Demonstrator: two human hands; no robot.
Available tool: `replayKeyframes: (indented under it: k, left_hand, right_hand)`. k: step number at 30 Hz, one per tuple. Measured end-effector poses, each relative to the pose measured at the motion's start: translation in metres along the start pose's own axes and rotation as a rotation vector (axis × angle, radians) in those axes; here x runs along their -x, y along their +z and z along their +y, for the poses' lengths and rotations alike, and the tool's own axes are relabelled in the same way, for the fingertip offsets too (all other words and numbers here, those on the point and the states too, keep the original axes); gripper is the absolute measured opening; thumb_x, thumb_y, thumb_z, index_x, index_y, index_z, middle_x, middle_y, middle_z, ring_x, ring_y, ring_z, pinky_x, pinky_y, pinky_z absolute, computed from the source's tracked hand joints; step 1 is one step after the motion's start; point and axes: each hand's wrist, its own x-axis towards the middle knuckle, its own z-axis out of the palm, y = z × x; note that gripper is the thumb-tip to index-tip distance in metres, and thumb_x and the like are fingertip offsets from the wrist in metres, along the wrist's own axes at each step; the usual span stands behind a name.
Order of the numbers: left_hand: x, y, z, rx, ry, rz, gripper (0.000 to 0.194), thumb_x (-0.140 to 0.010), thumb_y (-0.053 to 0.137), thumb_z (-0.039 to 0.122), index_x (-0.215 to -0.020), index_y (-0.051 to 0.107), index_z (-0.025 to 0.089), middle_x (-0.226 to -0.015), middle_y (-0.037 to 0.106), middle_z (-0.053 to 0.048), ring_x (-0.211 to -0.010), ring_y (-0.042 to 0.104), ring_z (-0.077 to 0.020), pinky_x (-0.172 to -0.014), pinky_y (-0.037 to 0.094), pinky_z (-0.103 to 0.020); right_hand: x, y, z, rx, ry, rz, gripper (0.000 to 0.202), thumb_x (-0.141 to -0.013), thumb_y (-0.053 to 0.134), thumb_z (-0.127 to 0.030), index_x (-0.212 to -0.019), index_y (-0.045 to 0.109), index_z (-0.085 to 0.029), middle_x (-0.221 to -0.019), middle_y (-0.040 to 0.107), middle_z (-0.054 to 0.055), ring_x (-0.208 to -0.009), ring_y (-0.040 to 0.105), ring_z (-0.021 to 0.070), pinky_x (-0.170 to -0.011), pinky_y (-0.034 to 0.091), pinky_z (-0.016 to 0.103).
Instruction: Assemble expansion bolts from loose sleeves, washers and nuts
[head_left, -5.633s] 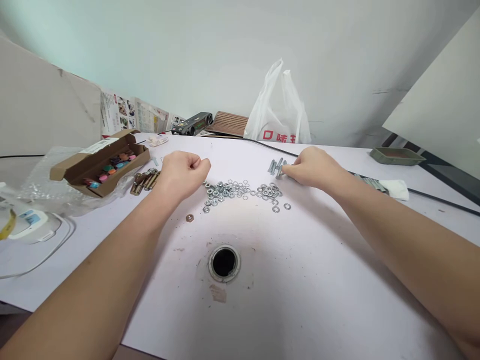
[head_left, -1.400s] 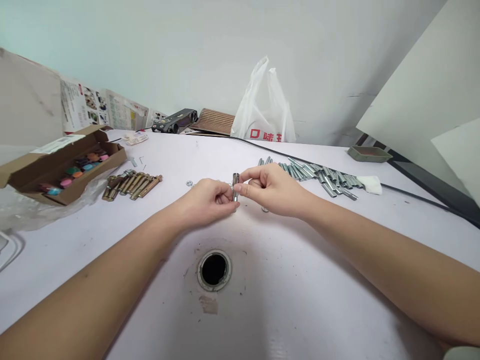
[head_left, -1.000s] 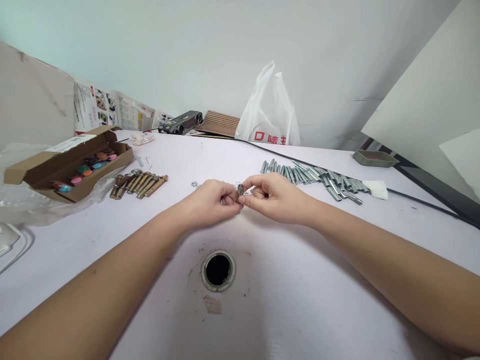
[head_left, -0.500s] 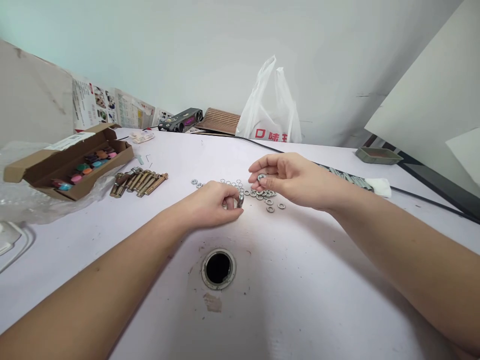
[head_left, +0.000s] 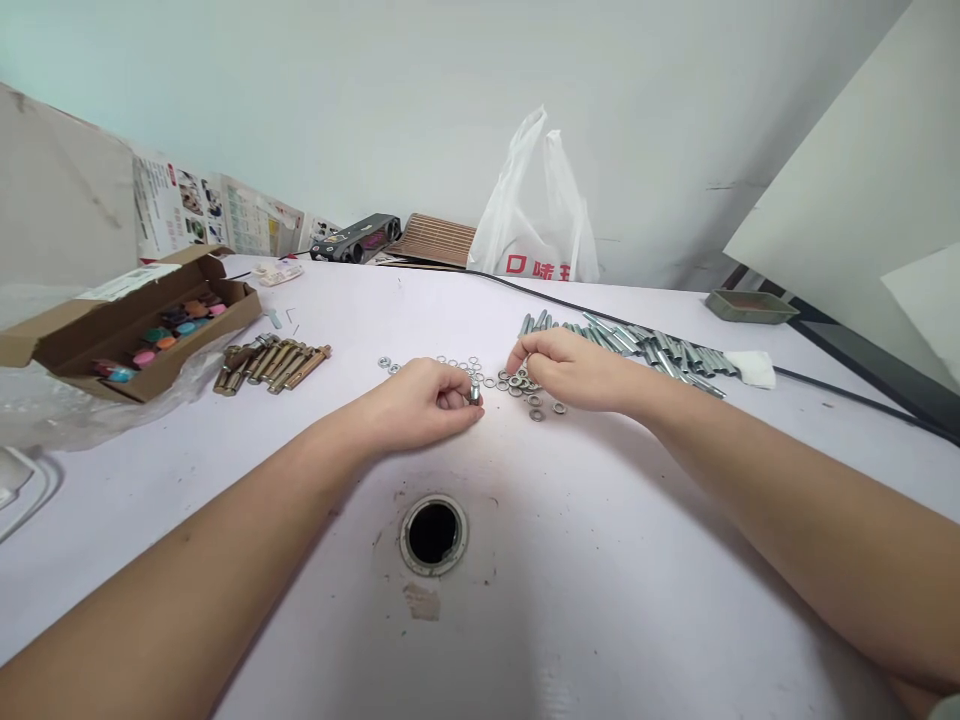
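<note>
My left hand (head_left: 431, 402) rests on the table with its thumb and fingers closed around a small shiny metal piece (head_left: 474, 395); only its end shows, so its exact kind is unclear. To the right, my right hand (head_left: 562, 368) is turned palm down over a loose pile of washers (head_left: 515, 391), fingers bent together and fingertips among the rings. Whatever those fingertips pinch is hidden. Between the hands lie thin metal rings (head_left: 490, 382). Two hex nuts (head_left: 385, 362) sit beyond my left hand. Behind my right hand are many silvery metal sleeves (head_left: 660, 350).
Brass-coloured expansion bolts (head_left: 279, 364) lie at left beside an open cardboard box (head_left: 180, 345) of coloured bottles. A round hole with a metal rim (head_left: 405, 535) is in the near tabletop. A white plastic bag (head_left: 525, 220), a black cable (head_left: 525, 291) and a grey tray (head_left: 752, 307) are farther back.
My right hand has turned from palm-up, where a small metal ring or nut showed at its fingers, to palm-down on the washers. My left hand keeps its hold, shifted slightly.
</note>
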Motion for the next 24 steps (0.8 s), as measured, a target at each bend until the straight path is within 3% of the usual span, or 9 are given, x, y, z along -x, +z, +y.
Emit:
replayKeyframes:
  k: [4, 11, 14, 17, 20, 24]
  left_hand:
    - [0.000, 0.000, 0.000, -0.014, 0.004, -0.006, 0.029, -0.081, 0.055, 0.039, -0.067, 0.046, 0.015, -0.059, 0.040, 0.004, -0.056, 0.036, -0.0076, -0.051, 0.028, -0.023]
    - [-0.001, 0.000, 0.000, -0.034, -0.005, 0.010, 0.035, -0.081, 0.056, 0.044, -0.066, 0.044, 0.015, -0.060, 0.042, 0.003, -0.056, 0.036, -0.0081, -0.050, 0.027, -0.023]
    - [-0.001, -0.001, 0.000, -0.040, -0.002, 0.011, 0.033, -0.081, 0.055, 0.044, -0.067, 0.047, 0.015, -0.061, 0.042, 0.002, -0.056, 0.037, -0.0083, -0.050, 0.028, -0.023]
    - [0.000, -0.001, 0.000, -0.037, -0.003, 0.010, 0.033, -0.082, 0.055, 0.044, -0.068, 0.048, 0.015, -0.061, 0.042, 0.002, -0.056, 0.037, -0.0083, -0.050, 0.028, -0.022]
    - [0.000, -0.002, 0.000, -0.028, 0.000, 0.003, 0.031, -0.083, 0.054, 0.044, -0.071, 0.051, 0.015, -0.062, 0.044, 0.003, -0.056, 0.038, -0.0083, -0.050, 0.028, -0.023]
    - [-0.001, -0.001, 0.002, -0.015, 0.006, 0.000, 0.029, -0.083, 0.054, 0.043, -0.074, 0.053, 0.015, -0.061, 0.046, 0.003, -0.056, 0.040, -0.0081, -0.049, 0.030, -0.022]
  right_hand:
    - [-0.004, 0.003, 0.010, 0.126, 0.002, -0.029, 0.020, -0.080, 0.050, -0.024, -0.093, 0.063, -0.017, -0.064, 0.061, 0.001, -0.054, 0.052, 0.0106, -0.051, 0.034, 0.021]
    - [-0.014, 0.017, 0.029, 0.202, -0.006, 0.052, 0.030, -0.083, 0.056, -0.042, -0.099, 0.064, -0.018, -0.077, 0.066, 0.005, -0.055, 0.052, 0.0103, -0.052, 0.030, 0.023]
    - [-0.016, 0.016, 0.030, 0.117, 0.016, 0.002, 0.027, -0.083, 0.057, -0.040, -0.094, 0.065, -0.016, -0.068, 0.063, 0.004, -0.052, 0.052, 0.0104, -0.052, 0.033, 0.023]
    - [-0.013, 0.011, 0.021, 0.017, 0.039, 0.034, 0.026, -0.082, 0.060, -0.040, -0.089, 0.067, -0.015, -0.062, 0.059, 0.002, -0.048, 0.049, 0.0092, -0.050, 0.034, 0.023]
    - [-0.005, 0.007, 0.004, -0.239, 0.030, 0.097, 0.035, -0.080, 0.062, -0.048, -0.087, 0.067, -0.014, -0.056, 0.047, -0.001, -0.045, 0.034, 0.0057, -0.044, 0.027, 0.021]
    - [0.004, 0.014, -0.019, -0.572, 0.032, 0.033, 0.042, -0.076, 0.065, -0.054, -0.085, 0.066, -0.012, -0.050, 0.032, -0.004, -0.044, 0.022, 0.0042, -0.041, 0.018, 0.020]
